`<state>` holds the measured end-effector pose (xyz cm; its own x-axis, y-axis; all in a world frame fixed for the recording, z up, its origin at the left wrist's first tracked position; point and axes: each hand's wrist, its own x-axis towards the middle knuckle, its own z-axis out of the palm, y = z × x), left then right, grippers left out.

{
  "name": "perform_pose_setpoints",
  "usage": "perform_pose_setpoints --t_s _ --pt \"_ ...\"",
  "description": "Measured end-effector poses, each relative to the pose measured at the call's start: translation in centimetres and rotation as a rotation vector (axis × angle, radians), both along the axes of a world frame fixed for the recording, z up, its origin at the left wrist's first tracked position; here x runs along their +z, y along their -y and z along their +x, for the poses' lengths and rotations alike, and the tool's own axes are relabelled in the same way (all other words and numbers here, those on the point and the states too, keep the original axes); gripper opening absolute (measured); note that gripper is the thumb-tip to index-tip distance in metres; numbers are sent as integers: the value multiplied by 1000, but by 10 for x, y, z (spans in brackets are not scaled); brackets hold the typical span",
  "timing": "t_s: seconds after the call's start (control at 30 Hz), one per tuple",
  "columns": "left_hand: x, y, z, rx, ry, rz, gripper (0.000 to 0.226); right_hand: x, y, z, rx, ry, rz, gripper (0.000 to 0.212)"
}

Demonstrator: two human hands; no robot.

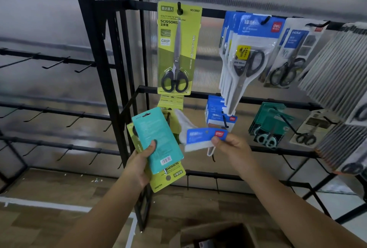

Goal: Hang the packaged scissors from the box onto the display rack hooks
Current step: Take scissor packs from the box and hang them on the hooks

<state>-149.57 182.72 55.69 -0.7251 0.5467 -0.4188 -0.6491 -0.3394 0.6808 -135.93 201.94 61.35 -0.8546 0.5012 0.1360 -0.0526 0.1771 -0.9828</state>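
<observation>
Pinching a blue pack [206, 135] by its header, the right hand [228, 145] holds it sideways just below its matching hook [225, 121]; the left hand [142, 160] clamps a teal pack [157, 138] and green pack [168, 178].

Matt black metal rack [111, 97]

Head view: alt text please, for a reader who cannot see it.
The left hand grips a teal packet stacked on green scissor packets, while the right hand pinches a blue-and-white scissor packet before a black display rack of hanging packaged scissors. A cardboard box sits below.
</observation>
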Motion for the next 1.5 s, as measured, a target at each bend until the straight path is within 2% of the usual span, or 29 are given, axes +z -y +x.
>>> perform_pose_setpoints --t_s 0.1,0.2,0.47,0.57,0.7,0.83,0.93,0.97,1.0,1.07,1.13,1.2,1.33,1.43,1.5 --pt "-2 3 -2 58 -27 -4 57 -4 -14 5 -159 -33 -151 16" --pt "-2 4 -3 68 -37 -9 48 -12 -27 7 -251 -40 -238 18" --pt "-1 1 2 44 -57 -49 44 -26 -48 -8 -400 139 -347 11" --pt "1 1 6 30 -89 -57 46 -19 -52 -22 -410 193 -309 12" --pt "2 4 11 25 -89 -57 46 -19 -54 -32 -531 287 -234 11" --pt "3 4 16 35 -83 -69 44 -16 -58 -46 -598 370 -160 34" --pt "3 4 19 40 -99 -80 40 -17 -48 -52 -698 443 -69 37" --pt "2 5 20 32 -109 -81 39 -20 -40 -50 -693 455 -101 36" --pt "2 5 22 19 -120 -81 39 -24 -28 -46 -630 438 -174 34" --pt "0 5 25 -10 -147 -87 39 -29 1 -38 -346 394 -321 28" --pt "-1 1 28 -40 -178 -97 42 -28 29 -29 -8 359 -325 25" --pt "0 -3 31 -67 -201 -97 43 -27 45 -25 174 276 -258 23" --pt "4 -14 37 -33 -210 -72 40 -22 54 -17 -5 111 -220 22" --pt "2 -23 40 43 -121 -69 14 -22 53 -10 -172 -18 -206 19" --pt "-1 -29 42 81 -75 -83 9 -21 52 -5 -241 -74 -99 13"
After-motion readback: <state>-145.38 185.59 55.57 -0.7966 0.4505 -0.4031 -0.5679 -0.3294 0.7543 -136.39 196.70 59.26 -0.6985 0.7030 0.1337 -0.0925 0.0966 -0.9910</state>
